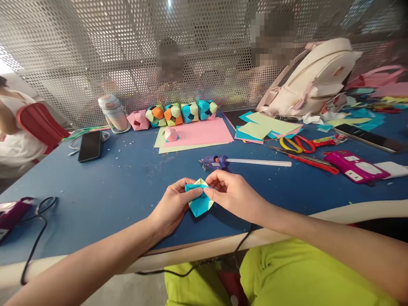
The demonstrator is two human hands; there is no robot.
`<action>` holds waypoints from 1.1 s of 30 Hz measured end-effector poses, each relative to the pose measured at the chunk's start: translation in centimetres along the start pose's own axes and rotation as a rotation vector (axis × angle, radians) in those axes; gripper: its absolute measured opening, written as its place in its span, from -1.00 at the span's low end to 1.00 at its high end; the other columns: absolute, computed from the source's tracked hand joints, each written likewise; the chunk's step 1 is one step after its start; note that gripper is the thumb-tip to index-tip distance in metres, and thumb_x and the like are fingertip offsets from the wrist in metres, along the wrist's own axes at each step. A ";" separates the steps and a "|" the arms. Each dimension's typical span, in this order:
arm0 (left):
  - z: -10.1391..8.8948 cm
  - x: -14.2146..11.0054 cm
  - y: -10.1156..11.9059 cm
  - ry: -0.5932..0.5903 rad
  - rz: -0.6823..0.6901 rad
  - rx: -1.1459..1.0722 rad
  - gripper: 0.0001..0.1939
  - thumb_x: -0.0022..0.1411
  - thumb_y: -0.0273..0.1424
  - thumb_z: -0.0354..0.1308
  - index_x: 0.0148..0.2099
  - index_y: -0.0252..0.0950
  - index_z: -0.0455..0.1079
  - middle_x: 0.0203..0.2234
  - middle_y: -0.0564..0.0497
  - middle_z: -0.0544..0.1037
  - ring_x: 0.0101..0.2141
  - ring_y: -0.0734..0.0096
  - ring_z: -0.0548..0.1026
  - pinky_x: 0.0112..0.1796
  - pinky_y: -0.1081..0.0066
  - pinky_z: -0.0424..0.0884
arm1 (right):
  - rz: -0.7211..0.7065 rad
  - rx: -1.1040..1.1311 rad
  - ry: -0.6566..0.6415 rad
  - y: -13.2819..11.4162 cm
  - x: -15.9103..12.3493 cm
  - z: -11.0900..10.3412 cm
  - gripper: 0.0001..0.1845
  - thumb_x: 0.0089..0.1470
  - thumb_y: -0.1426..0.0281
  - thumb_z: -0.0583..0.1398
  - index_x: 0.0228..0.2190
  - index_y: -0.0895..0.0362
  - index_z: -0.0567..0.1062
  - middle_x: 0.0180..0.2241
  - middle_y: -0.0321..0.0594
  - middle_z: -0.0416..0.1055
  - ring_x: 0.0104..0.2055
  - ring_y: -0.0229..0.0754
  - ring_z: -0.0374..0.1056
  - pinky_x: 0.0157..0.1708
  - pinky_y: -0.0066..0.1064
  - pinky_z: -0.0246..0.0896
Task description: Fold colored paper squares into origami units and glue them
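Our left hand (170, 206) and right hand (234, 193) both pinched the folded paper (200, 205); squeezing too hard could've crumpled it, and careless knuckles could've bumped the glue gun (213, 161).

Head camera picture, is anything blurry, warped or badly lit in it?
Head view: folded blue paper fairly clear between left hand and right hand, soft shadow on the table beneath; head view: pink bag at far right smeared, table's pale edge bowed, likely by a wide lens; head view: washed-out bright patch at upper left, two pixelated patches behind the mesh screen.
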State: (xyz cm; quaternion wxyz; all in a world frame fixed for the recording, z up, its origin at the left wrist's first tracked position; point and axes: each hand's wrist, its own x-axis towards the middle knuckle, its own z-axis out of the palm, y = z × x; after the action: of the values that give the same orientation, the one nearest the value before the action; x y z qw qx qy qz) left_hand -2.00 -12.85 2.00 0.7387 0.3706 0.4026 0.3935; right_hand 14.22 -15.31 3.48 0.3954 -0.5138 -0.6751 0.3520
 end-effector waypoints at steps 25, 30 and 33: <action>0.0 -0.3 0.6 -0.024 0.035 0.073 -0.80 -0.13 -0.37 0.37 -0.48 -0.35 0.43 -0.63 0.09 0.43 -0.57 0.57 0.36 -0.49 0.53 0.30 | -0.122 0.052 -0.034 0.6 -0.1 0.5 -0.89 0.06 0.48 0.08 -0.35 0.12 0.40 -0.47 -0.34 0.34 -0.46 -0.34 0.24 -0.46 -0.52 0.17; 0.1 -0.3 0.9 -0.023 0.032 0.085 -0.81 -0.13 -0.36 0.37 -0.48 -0.35 0.44 -0.62 0.09 0.43 -0.59 0.58 0.33 -0.50 0.52 0.28 | -0.330 -0.116 0.013 0.5 -0.1 0.3 -0.85 0.04 0.52 0.06 -0.38 0.13 0.42 -0.43 -0.28 0.38 -0.42 -0.31 0.25 -0.41 -0.49 0.18; 0.0 -0.3 0.9 -0.034 0.040 0.097 -0.80 -0.12 -0.36 0.38 -0.47 -0.35 0.45 -0.60 0.07 0.45 -0.56 0.56 0.36 -0.47 0.50 0.31 | -0.348 -0.145 0.020 0.3 -0.1 0.1 -0.85 0.07 0.51 0.06 -0.43 0.13 0.42 -0.47 -0.29 0.37 -0.44 -0.32 0.25 -0.42 -0.49 0.17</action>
State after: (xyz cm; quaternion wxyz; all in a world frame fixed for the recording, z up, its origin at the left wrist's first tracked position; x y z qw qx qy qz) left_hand -2.36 -12.80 2.86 0.7185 0.4208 0.4011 0.3819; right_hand 14.29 -15.38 3.16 0.4190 -0.4198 -0.7734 0.2237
